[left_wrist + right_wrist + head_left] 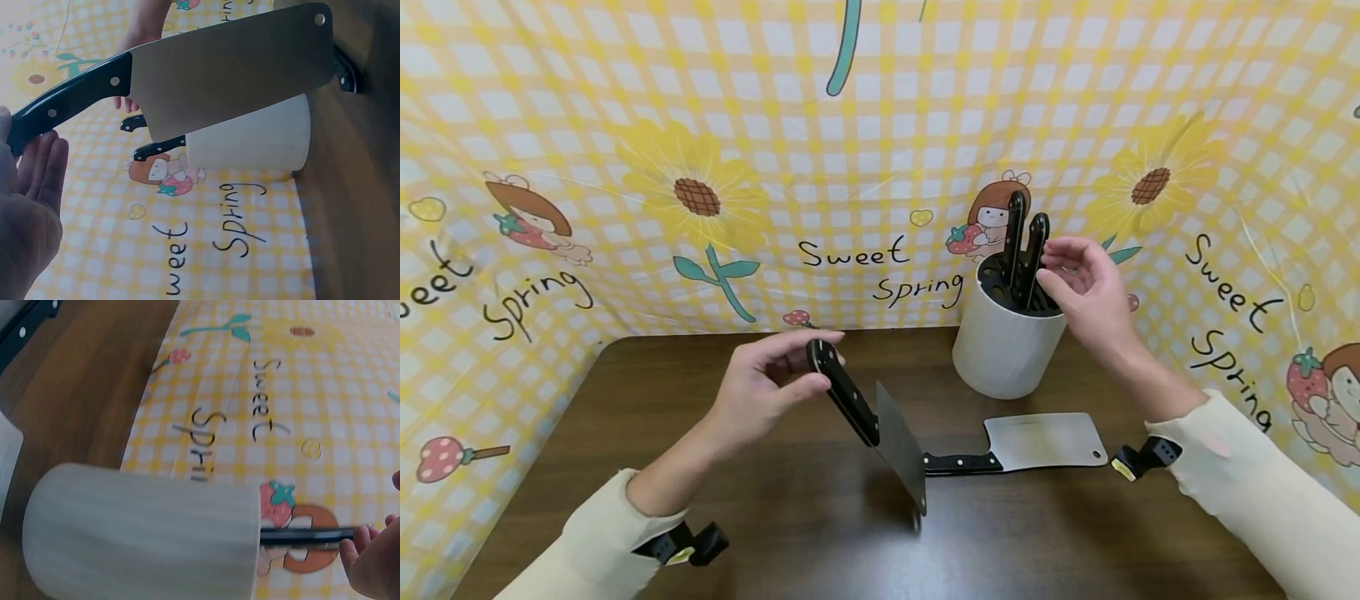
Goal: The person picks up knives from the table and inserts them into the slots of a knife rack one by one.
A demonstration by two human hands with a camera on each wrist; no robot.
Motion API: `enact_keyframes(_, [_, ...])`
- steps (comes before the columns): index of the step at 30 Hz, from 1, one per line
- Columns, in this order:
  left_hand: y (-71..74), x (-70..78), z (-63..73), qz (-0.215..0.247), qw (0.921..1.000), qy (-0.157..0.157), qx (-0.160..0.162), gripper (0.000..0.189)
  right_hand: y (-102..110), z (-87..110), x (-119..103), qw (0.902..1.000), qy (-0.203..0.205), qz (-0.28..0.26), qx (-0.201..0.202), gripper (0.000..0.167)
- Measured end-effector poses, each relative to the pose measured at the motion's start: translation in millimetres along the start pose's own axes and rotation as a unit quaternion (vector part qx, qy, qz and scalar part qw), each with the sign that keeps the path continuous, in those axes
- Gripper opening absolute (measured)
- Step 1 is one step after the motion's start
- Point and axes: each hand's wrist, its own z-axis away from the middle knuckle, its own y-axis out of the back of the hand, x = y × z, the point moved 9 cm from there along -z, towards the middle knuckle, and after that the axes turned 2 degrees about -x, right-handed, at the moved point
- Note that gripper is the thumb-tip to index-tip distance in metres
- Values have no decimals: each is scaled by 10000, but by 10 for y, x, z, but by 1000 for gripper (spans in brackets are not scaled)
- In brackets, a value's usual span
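My left hand (767,392) pinches the black riveted handle of a cleaver (901,450) between thumb and fingers. Its broad blade slants down over the table, turned nearly edge-on in the head view and shown flat in the left wrist view. My right hand (1090,292) is beside the black handle of a knife (1036,246) standing in a white round knife block (1006,354). Its fingers are loosely bent near that handle; contact is hard to make out. Another black-handled knife (1014,233) stands in the block, their blades hidden inside.
A second cleaver (1048,442) lies flat on the dark wooden table (760,517), in front of the block, handle to the left. A yellow checked cloth (850,167) with printed flowers and lettering hangs behind the table and at both sides.
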Motion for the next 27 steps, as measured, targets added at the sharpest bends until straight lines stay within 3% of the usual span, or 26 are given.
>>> enact_keyframes(4, [71, 58, -70, -26, 9998, -125, 164, 41, -140, 54, -81, 9994, 134, -196, -259, 31])
enact_keyframes(9, [80, 174, -174, 59, 9993, -351, 139, 43, -304, 116, -160, 9979, 239, -164, -582, 36])
enact_keyframes(16, [54, 293, -306, -373, 9984, -369, 200, 35, -519, 202, -254, 9937, 343, -345, -1006, 41])
enact_keyframes(21, [22, 323, -407, -634, 9974, -116, 307, 36, -695, 265, -304, 9896, 368, -426, -1321, 41])
enact_keyframes(27, [-64, 311, -545, -948, 9948, 345, 115, 39, -922, 349, -382, 9827, 427, -498, -1733, 45])
